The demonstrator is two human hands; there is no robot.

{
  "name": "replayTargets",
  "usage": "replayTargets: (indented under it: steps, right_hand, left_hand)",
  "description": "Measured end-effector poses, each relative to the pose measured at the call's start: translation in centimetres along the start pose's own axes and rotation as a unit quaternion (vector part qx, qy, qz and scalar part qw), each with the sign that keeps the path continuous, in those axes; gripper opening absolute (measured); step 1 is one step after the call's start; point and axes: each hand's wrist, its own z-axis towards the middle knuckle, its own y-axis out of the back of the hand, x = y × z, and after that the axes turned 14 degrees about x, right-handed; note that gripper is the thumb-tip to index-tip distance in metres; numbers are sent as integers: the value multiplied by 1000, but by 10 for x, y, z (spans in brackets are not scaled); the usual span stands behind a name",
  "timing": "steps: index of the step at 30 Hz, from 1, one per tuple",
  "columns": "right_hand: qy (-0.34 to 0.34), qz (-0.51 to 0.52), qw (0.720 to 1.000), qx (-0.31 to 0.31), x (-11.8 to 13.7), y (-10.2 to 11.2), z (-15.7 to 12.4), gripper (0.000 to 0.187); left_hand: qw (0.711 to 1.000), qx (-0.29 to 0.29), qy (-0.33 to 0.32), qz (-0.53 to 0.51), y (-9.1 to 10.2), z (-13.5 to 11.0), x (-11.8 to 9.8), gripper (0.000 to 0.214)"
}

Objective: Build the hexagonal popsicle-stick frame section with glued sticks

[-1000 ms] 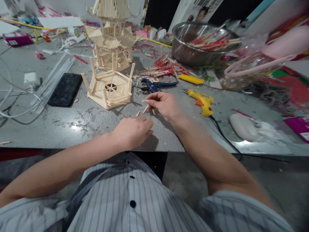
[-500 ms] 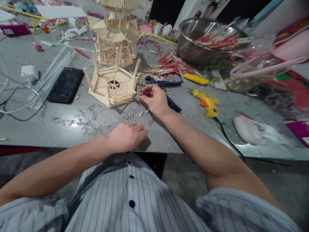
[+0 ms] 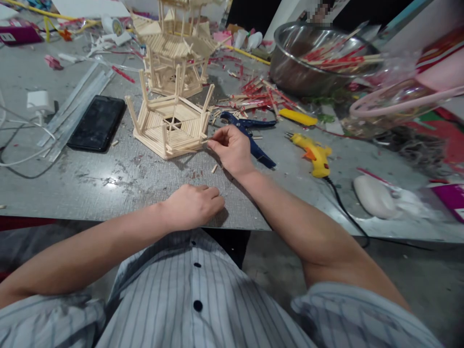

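Posts (image 3: 208,98) stand on our hexagonal base (image 3: 170,126) — roofless — right hand (image 3: 232,151) pinching a short stick (image 3: 205,141) there, left hand (image 3: 192,205) curled shut.

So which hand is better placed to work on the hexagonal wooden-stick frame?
Probably right. The right hand pinches a thin wooden stick at the near right corner of the hexagonal frame of pale wooden sticks. The left hand rests curled at the grey table's near edge, apart from it.

Craft workshop: glue gun (image 3: 312,153), stick models (image 3: 173,72)
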Motion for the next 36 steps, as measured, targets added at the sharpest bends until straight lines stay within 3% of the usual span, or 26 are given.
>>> replayTargets:
  steps: [7, 36]
  right_hand:
    - [11, 1, 1000, -6, -1, 0, 0, 15]
    - [31, -36, 999, -5, 5, 0, -5, 11]
  left_hand:
    - [1000, 20, 7, 4, 1, 0, -1, 20]
    - [1000, 12, 6, 7, 1, -1, -1, 19]
